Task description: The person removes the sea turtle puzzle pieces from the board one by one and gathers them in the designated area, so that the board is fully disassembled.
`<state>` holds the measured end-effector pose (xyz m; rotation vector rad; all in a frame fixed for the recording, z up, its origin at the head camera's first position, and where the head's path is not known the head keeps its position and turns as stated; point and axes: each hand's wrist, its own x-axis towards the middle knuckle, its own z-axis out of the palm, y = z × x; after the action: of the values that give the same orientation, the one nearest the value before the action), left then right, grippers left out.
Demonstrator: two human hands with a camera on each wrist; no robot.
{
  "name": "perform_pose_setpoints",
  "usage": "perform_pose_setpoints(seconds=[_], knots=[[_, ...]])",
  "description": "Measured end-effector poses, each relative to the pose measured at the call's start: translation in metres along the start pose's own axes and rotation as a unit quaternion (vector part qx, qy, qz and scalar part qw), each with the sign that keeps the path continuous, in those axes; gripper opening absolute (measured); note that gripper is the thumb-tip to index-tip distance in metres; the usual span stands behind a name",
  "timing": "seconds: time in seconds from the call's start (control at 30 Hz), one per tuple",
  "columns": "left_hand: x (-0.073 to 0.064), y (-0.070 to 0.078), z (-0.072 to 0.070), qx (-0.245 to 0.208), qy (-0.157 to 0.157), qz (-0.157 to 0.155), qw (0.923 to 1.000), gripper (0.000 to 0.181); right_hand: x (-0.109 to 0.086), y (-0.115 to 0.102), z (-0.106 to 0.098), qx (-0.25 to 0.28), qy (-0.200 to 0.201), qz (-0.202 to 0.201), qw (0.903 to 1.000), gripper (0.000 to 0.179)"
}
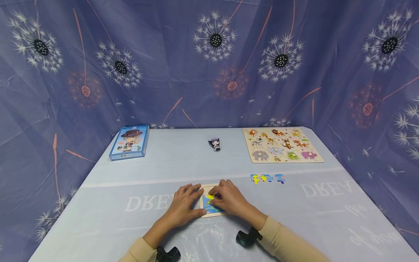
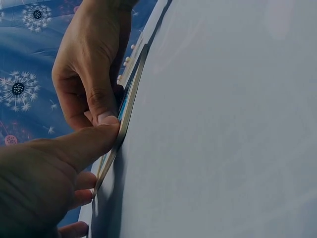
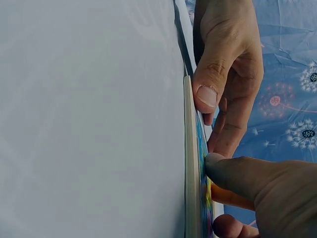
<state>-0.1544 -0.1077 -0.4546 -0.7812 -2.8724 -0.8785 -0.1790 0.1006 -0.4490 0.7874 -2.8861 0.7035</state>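
Note:
A small jigsaw puzzle tray [image 1: 214, 214] with a pale wooden rim lies on the table, with blue and yellow pieces inside. My left hand [image 1: 184, 205] holds its left side, the thumb at the near left corner and the fingers along the left edge. Over the right part of the tray, my right hand [image 1: 230, 198] pinches a puzzle piece [image 1: 217, 196] with a dark purple patch, mostly covered by the fingers. In the right wrist view, the right thumb [image 3: 230, 168] touches the puzzle's surface. Both hands hide part of the picture.
Several loose puzzle pieces [image 1: 262, 178] lie beyond the right hand. Further back are a wooden animal peg board [image 1: 283, 145] at right, a small black-and-white figurine [image 1: 215, 144] in the middle, and a blue box [image 1: 129, 142] at left. A patterned curtain [image 1: 170, 72] closes the back.

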Motion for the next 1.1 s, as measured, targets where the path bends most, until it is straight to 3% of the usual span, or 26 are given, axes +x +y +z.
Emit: perform_pose_setpoints(seconds=[0.37,0.8,1.1], knots=[[-0.0013,-0.0007,0.0070,0.003,0.021,-0.012,0.9997,0.065,0.0013,-0.0006,0.0005,0.007,0.000,0.006,1.0000,0.024],[-0.0006,-0.0013,0.0085,0.002,0.018,-0.016,0.9997,0.066,0.0014,0.0006,0.0024,0.017,0.018,0.002,0.9997,0.024],[-0.0009,-0.0006,0.0076,-0.002,0.017,-0.019,0.9997,0.065,0.0007,-0.0002,0.0017,0.020,0.009,0.005,0.9998,0.026]])
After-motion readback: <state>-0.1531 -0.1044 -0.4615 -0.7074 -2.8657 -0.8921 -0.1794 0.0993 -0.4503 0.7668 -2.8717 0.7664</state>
